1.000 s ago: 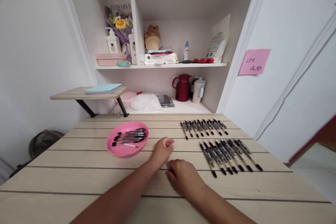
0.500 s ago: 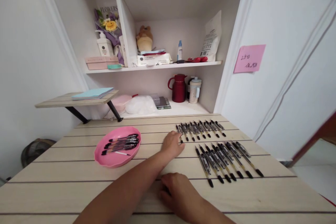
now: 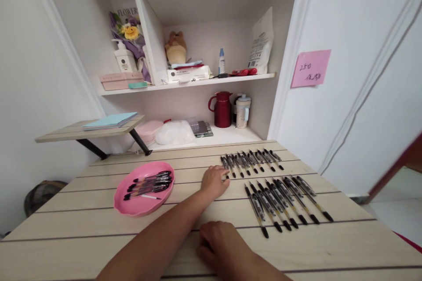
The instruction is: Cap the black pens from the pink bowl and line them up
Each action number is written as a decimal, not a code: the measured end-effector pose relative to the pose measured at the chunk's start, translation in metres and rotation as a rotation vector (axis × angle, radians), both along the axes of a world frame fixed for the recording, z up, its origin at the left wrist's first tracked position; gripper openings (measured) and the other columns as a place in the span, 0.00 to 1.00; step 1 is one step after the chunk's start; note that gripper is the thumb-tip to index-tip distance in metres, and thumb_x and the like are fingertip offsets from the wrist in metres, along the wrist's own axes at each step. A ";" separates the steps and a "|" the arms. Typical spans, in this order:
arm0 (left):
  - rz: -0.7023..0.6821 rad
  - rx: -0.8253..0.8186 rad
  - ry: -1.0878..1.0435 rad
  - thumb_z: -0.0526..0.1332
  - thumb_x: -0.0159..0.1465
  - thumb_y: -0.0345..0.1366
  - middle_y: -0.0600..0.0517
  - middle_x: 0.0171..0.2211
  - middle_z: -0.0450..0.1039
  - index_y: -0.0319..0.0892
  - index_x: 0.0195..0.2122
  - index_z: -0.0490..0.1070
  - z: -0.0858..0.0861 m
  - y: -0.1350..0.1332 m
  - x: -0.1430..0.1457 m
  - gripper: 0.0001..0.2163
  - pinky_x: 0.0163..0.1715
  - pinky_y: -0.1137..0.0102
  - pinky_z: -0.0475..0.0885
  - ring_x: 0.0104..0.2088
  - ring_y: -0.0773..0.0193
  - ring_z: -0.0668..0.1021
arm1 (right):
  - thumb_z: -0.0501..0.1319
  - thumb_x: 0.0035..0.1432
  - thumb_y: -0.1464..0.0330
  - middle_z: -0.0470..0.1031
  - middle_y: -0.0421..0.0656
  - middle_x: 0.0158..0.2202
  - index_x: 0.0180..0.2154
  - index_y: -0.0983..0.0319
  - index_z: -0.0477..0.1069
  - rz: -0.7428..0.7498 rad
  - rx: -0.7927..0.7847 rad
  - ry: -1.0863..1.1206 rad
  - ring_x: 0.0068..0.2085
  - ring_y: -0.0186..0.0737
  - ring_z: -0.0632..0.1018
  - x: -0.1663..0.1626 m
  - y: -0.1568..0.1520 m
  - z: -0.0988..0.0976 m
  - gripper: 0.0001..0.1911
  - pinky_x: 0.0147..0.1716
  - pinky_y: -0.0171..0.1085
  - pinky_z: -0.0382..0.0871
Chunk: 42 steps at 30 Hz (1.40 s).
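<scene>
My left hand (image 3: 215,181) lies at the left end of the far row of pens (image 3: 252,162), its fingers stretched out and apart. The fingertips are at the leftmost pen in that row, touching it or very near; part of this pen is behind the fingers. Low in the view, my right hand (image 3: 223,246) rests on the tabletop, fingers curled in, with nothing seen in it. To its right a nearer row of pens (image 3: 284,201) lies side by side, slanted, black ends toward me. More pens (image 3: 150,183) and a thin white stick (image 3: 149,196) lie in a pink dish (image 3: 127,208).
The wooden tabletop (image 3: 99,232) has dark grooves across it. A raised shelf (image 3: 62,131) with blue paper (image 3: 110,121) stands at the back left. Behind, a white shelf unit holds a red jug (image 3: 223,110), a cup (image 3: 243,113) and a plastic bag (image 3: 174,132).
The camera view has shifted slightly. My left hand stays at the end of the far row with its fingers a little more spread. The right hand and the pens have not visibly moved.
</scene>
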State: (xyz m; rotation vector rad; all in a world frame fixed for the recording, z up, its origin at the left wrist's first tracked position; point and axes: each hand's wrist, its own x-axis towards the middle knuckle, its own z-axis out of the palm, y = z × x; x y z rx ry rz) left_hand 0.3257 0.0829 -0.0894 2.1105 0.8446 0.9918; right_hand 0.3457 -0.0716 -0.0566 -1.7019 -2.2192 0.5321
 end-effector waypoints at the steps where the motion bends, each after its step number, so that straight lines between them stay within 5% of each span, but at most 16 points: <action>1: 0.003 0.012 0.017 0.62 0.47 0.31 0.48 0.40 0.72 0.49 0.33 0.76 0.000 0.000 0.000 0.12 0.53 0.62 0.53 0.44 0.53 0.69 | 0.54 0.46 0.67 0.77 0.43 0.30 0.28 0.61 0.71 -0.001 0.005 -0.002 0.31 0.40 0.75 0.000 0.000 0.000 0.09 0.26 0.33 0.55; 18: 0.041 0.212 0.378 0.57 0.54 0.35 0.51 0.45 0.71 0.44 0.41 0.72 0.002 0.004 0.002 0.14 0.51 0.65 0.58 0.45 0.60 0.69 | 0.54 0.47 0.67 0.77 0.43 0.31 0.29 0.61 0.71 0.018 0.044 -0.021 0.31 0.40 0.75 0.001 0.000 -0.002 0.09 0.27 0.34 0.57; 42: 0.053 0.275 0.415 0.57 0.54 0.35 0.51 0.44 0.71 0.45 0.42 0.71 0.000 0.005 0.002 0.14 0.51 0.65 0.59 0.45 0.60 0.70 | 0.54 0.48 0.67 0.77 0.43 0.31 0.28 0.61 0.72 0.009 0.068 -0.028 0.32 0.40 0.75 0.001 0.001 -0.005 0.09 0.27 0.34 0.56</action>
